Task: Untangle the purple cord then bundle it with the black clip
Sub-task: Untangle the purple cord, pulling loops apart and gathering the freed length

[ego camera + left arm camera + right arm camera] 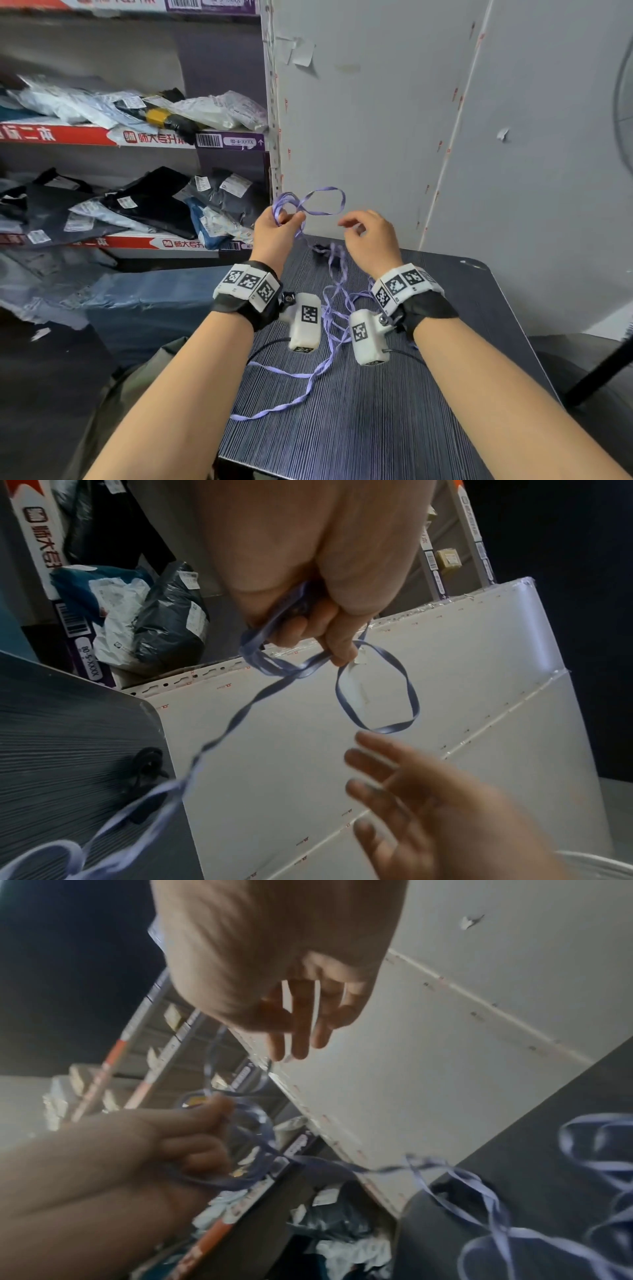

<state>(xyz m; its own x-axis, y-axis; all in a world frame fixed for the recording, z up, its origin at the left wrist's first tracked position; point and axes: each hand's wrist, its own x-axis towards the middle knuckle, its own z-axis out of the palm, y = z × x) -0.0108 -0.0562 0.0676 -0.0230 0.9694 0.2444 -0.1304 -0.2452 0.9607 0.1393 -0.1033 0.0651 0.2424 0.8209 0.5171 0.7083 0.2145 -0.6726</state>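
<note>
The purple cord [322, 202] is a flat, ribbon-like strand. Several turns of it are gathered in the left hand [274, 229], whose fingers [337, 645] are curled round the loops, with the thumb pressed against them. One wider loop stands out from that fist toward the right, in the air in front of the white wall panel [376, 120]. From the fist a single strand runs down to the table [376, 428], where the rest of the cord lies in loose, crossing curls between the two wrists; one free length trails toward the table's near left edge.

The right hand [371, 240] is raised beside the left, just apart from the projecting loop and holding nothing. Its fingers [301, 1039] are spread and only slightly bent, pointing toward the cord without touching it.

The black clip [147, 764] lies on the table near its far edge, below and between the hands, with the descending strand passing over or right beside it; which of the two cannot be told.

The table has a dark top with fine stripes and a rounded corner. Both wrists wear black straps with white marker blocks [246, 281] and small white camera units. To the left stands a shelf [137, 137] stacked with bagged parcels in grey, black and white, its edges lined with red and purple printed strips.
</note>
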